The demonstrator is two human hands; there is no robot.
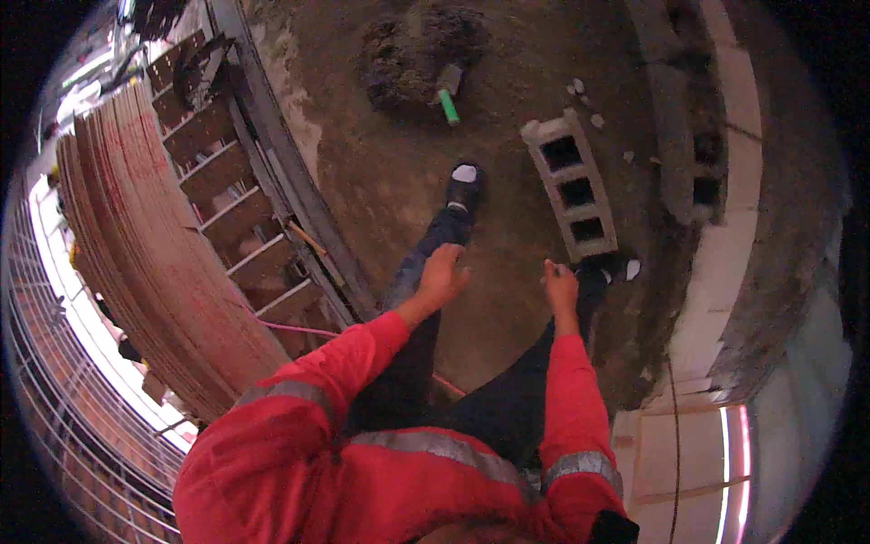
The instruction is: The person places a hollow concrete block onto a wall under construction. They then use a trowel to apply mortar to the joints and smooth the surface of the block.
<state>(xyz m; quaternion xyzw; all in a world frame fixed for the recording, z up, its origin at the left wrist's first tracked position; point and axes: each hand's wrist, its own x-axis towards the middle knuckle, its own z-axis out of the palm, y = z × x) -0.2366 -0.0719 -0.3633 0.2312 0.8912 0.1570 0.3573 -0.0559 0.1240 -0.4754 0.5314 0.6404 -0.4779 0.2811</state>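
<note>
My left hand hangs over my left leg, fingers loosely bent and apart, with nothing visible in it. My right hand is beside the lower end of a grey three-hole concrete block; its fingers are curled, and whatever they may hold is too small to make out. Both arms wear red sleeves with reflective bands. My dark shoes stand on a dirty concrete floor, one left of the block, one at its lower end. A bright green-handled tool rests by a heap of dark mortar.
Stacked brown boards and a ladder-like frame with a long rail line the left side, beside a pink cord. More blocks lie along a pale strip at the right. Small rubble pieces are scattered near the block.
</note>
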